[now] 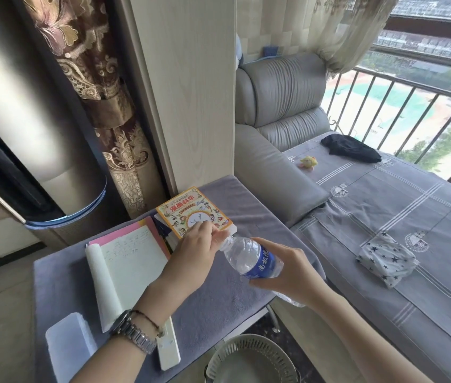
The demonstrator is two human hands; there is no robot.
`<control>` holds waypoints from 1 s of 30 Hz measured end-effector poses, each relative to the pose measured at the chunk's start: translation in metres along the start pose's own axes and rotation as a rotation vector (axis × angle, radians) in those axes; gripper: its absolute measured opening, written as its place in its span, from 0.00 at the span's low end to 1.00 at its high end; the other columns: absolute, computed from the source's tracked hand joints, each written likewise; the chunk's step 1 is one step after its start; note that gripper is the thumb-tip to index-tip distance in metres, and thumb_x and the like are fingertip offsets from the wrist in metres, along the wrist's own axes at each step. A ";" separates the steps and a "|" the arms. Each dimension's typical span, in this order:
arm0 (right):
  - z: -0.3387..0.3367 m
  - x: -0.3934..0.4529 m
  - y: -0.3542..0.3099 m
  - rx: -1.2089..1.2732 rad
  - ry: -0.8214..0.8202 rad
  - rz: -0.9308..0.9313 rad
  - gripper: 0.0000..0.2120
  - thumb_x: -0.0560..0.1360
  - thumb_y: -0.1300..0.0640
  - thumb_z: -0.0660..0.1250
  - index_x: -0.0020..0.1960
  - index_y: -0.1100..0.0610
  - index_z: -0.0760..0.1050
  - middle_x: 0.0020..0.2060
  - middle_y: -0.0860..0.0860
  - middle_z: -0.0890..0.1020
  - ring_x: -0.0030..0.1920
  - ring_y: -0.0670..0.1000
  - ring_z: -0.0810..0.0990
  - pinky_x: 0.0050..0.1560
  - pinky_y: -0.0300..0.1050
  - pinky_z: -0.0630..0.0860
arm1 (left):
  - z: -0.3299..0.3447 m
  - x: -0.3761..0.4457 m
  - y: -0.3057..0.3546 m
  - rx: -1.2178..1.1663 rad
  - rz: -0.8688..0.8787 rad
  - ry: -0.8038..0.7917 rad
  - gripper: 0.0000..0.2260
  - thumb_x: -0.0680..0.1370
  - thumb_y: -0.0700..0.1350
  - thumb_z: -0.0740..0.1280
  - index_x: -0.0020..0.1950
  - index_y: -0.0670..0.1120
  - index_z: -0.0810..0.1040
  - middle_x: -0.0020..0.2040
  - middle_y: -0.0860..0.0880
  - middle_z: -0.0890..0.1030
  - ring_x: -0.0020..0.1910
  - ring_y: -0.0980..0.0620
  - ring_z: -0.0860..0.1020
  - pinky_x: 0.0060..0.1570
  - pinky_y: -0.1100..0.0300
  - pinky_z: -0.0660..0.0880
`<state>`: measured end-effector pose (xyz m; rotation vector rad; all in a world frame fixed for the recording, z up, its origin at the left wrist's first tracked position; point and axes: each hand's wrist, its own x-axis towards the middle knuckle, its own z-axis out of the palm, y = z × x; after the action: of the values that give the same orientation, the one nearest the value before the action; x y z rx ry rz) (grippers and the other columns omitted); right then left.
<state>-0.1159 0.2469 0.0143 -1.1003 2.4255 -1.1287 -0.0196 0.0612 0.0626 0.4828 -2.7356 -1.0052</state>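
Clear plastic: one small water bottle (249, 257) with a blue label. We found it held tilted in the air over the right edge of the grey-cloth-covered worktop (213, 305), with its neck pointing up and away toward the books. Our right hand (287, 275) gripped it round the labelled middle, wrapped about the label. Our left hand (193, 255) was at the neck, its fingers (210, 233) pinched together round the top of the bottle. The cap itself was hidden beneath them. A silver metal wristwatch (133, 334) sat on the left wrist.

On the worktop we recorded:
- an open lined notebook (127, 266) with a pink cover and handwriting on its page
- a stack of books topped by a yellow-bordered cartoon picture book (193, 214), just beyond the left hand
- a long white plastic strip (167, 349) at the near edge
- a translucent white plastic lid (65, 346) at the near left corner

On the grey patterned bedsheet (384, 217) to the right we recorded:
- a small yellow plush toy (308, 162)
- a black garment (351, 148)
- a folded star-print cloth (386, 258)
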 end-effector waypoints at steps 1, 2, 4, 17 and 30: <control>-0.001 0.000 0.000 0.004 -0.001 0.000 0.36 0.59 0.45 0.77 0.66 0.39 0.70 0.54 0.39 0.84 0.53 0.39 0.81 0.56 0.44 0.79 | -0.002 0.000 -0.001 -0.041 -0.004 -0.014 0.26 0.73 0.64 0.50 0.52 0.44 0.73 0.52 0.47 0.77 0.49 0.50 0.76 0.47 0.51 0.80; -0.002 0.000 0.001 0.008 0.000 -0.001 0.36 0.59 0.45 0.77 0.66 0.38 0.70 0.53 0.39 0.84 0.53 0.39 0.81 0.56 0.44 0.79 | -0.004 0.000 -0.001 -0.097 -0.005 -0.032 0.26 0.72 0.64 0.52 0.56 0.46 0.73 0.56 0.48 0.76 0.53 0.51 0.76 0.49 0.49 0.80; -0.004 0.000 0.001 0.009 -0.002 -0.002 0.36 0.60 0.46 0.77 0.66 0.38 0.70 0.53 0.38 0.84 0.53 0.38 0.81 0.56 0.43 0.79 | -0.008 -0.002 -0.003 -0.230 0.019 -0.075 0.26 0.73 0.62 0.56 0.66 0.51 0.68 0.64 0.52 0.73 0.60 0.58 0.74 0.53 0.50 0.79; 0.000 -0.008 0.007 -0.005 -0.029 0.020 0.36 0.60 0.46 0.77 0.66 0.40 0.70 0.54 0.40 0.83 0.54 0.41 0.81 0.55 0.46 0.79 | -0.015 -0.002 -0.015 -0.239 0.053 -0.092 0.11 0.74 0.49 0.69 0.55 0.51 0.78 0.47 0.54 0.81 0.47 0.61 0.78 0.45 0.73 0.75; -0.014 -0.010 0.032 -0.061 -0.016 0.145 0.35 0.61 0.48 0.77 0.66 0.40 0.70 0.54 0.38 0.82 0.53 0.39 0.80 0.52 0.36 0.75 | 0.084 0.017 -0.101 -0.198 -0.176 -0.114 0.14 0.70 0.42 0.73 0.54 0.49 0.80 0.54 0.48 0.79 0.47 0.56 0.80 0.47 0.68 0.77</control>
<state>-0.1326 0.2753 -0.0012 -0.9288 2.4970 -1.0034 -0.0352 0.0322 -0.0657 0.6586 -2.6880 -1.3710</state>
